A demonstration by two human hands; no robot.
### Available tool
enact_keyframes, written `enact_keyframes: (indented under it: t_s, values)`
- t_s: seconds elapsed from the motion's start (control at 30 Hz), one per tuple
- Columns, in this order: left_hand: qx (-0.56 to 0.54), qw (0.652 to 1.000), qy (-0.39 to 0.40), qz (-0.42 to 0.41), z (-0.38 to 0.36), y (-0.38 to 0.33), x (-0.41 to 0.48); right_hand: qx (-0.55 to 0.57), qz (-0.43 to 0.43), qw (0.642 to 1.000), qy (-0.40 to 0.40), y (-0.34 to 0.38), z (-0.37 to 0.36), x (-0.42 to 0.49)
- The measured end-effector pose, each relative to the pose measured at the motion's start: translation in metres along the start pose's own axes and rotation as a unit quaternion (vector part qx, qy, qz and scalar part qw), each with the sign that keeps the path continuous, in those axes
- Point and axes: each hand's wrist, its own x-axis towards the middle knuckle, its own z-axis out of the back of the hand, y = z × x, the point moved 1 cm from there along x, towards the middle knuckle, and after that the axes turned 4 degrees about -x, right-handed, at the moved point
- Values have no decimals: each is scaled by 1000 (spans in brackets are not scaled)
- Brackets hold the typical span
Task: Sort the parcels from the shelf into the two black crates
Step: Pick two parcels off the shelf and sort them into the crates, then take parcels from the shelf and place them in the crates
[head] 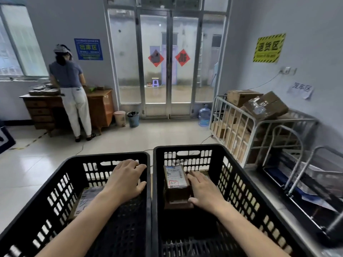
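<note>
The left hand [126, 179] hovers palm down, fingers spread and loose, holding nothing, inside the left crate [111, 156] near its right wall. To its near left a flat parcel [86, 199] lies on that crate's floor, partly hidden by the forearm. The right hand [204, 191] lies with straight fingers along the right side of a box [175, 182], thumb touching its near corner, not wrapped round it. The box sits label-up in the right crate [185, 147], by its left wall. The crates stand side by side. Far right, a cage cart [259, 127] holds cartons; far left, a person [68, 86] stands at a desk [101, 106]
</note>
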Motion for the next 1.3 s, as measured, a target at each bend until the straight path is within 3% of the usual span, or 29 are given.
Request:
enact_keyframes:
  t_s: [0.23,0.7,1.0,1.3]
  values:
    - [-21,998,2,-63,7,-31,-15,-13,-28,998,-48,10,38,-75]
    - [-72,966,-16,-248,34,-93,-86,-32,-228,971,-61,65,82,-245]
    - [-122,922,-1,-367,46,-155,-151,-53,-340,935,-85,102,103,-361]
    - [-162,856,-10,-491,67,-253,-216,-68,-463,878,-97,125,136,-494]
